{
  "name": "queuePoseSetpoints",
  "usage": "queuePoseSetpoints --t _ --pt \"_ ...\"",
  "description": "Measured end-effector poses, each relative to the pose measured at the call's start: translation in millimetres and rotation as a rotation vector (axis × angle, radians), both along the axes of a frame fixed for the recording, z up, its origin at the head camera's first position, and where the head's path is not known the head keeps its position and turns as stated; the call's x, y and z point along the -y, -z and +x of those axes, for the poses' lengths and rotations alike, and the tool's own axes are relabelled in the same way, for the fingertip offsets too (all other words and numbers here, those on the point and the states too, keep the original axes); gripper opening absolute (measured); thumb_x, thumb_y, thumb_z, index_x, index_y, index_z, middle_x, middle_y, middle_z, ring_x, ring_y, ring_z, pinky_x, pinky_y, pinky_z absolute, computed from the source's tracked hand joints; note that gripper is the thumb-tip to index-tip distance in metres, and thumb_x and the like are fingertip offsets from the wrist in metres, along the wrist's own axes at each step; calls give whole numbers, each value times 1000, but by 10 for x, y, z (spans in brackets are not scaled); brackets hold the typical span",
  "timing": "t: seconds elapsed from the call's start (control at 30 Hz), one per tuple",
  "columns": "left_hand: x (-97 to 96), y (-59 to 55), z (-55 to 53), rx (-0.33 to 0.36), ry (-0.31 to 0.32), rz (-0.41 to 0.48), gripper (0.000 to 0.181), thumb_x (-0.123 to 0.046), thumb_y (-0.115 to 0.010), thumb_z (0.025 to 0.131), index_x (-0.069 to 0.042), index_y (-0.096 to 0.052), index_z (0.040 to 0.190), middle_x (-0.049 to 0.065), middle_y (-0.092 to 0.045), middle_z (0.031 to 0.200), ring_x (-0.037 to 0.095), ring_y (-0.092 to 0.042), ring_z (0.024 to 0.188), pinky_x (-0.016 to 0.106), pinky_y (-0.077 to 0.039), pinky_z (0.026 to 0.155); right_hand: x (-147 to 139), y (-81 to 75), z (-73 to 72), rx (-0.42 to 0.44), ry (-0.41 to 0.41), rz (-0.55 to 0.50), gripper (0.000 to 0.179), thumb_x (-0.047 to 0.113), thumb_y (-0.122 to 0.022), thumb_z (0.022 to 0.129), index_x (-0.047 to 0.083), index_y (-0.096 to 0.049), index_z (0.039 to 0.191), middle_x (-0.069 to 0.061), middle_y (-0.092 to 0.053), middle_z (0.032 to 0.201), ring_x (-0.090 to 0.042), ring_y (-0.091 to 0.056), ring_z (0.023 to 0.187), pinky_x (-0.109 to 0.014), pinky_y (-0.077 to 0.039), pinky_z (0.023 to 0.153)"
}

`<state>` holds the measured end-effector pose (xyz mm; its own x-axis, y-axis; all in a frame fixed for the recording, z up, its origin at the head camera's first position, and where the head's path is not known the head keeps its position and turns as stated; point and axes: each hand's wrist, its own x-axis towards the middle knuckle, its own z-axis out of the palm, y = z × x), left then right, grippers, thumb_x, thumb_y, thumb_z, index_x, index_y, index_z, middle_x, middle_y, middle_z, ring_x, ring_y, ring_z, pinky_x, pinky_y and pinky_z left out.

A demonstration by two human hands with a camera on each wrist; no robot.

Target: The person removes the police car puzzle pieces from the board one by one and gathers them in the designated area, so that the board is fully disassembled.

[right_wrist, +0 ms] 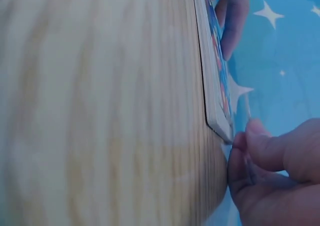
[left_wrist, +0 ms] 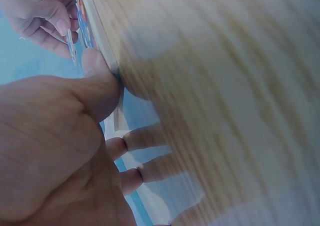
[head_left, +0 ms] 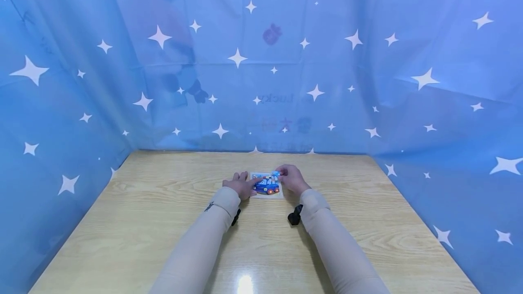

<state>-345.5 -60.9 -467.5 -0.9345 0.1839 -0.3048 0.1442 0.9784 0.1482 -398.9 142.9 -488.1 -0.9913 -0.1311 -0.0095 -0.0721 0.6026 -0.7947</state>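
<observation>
A small jigsaw puzzle (head_left: 267, 189) in a pale frame lies flat on the table, its picture a blue vehicle with orange-red wheels. My left hand (head_left: 241, 186) rests at the puzzle's left side, fingers spread, the index finger reaching over the picture. In the left wrist view, the thumb of that hand (left_wrist: 60, 121) lies along the frame's near edge. At the upper right corner, my right hand (head_left: 292, 178) pinches a light blue puzzle piece (head_left: 276, 173) between thumb and fingers. The left wrist view shows this piece held on edge, tilted up from the board.
The wooden table (head_left: 163, 248) extends on all sides of the puzzle. Behind it and at both sides hangs a blue curtain (head_left: 237, 103) with white stars. Black devices (head_left: 294, 217) sit at the wrists, under the light sleeves.
</observation>
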Motion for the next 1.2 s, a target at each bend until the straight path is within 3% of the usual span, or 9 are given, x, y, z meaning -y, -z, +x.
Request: queuePoseSetpoints --t 0.17,0.33,0.6,0.87,1.2 --pt "15 62 -24 -7 -3 16 59 -46 -49 105 -53 -24 158 4 -23 167 32 -24 150 66 -36 106 -37 17 12 15 20 -67 24 -4 -61 98 2 -70 120 -12 -63 109 -26 -59 100 -38 -50 82" --pt "38 -52 69 4 0 39 58 -46 -49 105 -51 -26 158 4 -21 168 32 -23 151 64 -35 107 -97 -1 15 37 38 -115 27 -4 -61 99 3 -69 123 -12 -62 108 -25 -57 100 -35 -49 81" --pt "36 -108 122 -29 20 52 58 -45 -48 106 -48 -26 159 6 -22 167 33 -24 150 65 -36 106 -256 -29 1 9 36 -73 28 -4 -59 100 2 -68 126 -12 -62 111 -25 -57 102 -36 -49 84" --pt "48 -47 88 -31 18 50 59 -45 -49 106 -49 -25 159 6 -22 167 33 -22 151 66 -34 107 -424 -33 4 6 31 -32 31 -3 -59 100 1 -66 129 -13 -63 114 -27 -58 105 -39 -51 87" --pt "36 -53 63 -7 5 74 59 -45 -49 105 -49 -25 159 6 -19 168 33 -22 151 67 -32 108 -687 -19 -18 10 8 -19 31 -1 -58 101 0 -64 132 -16 -62 119 -29 -58 109 -40 -51 88"
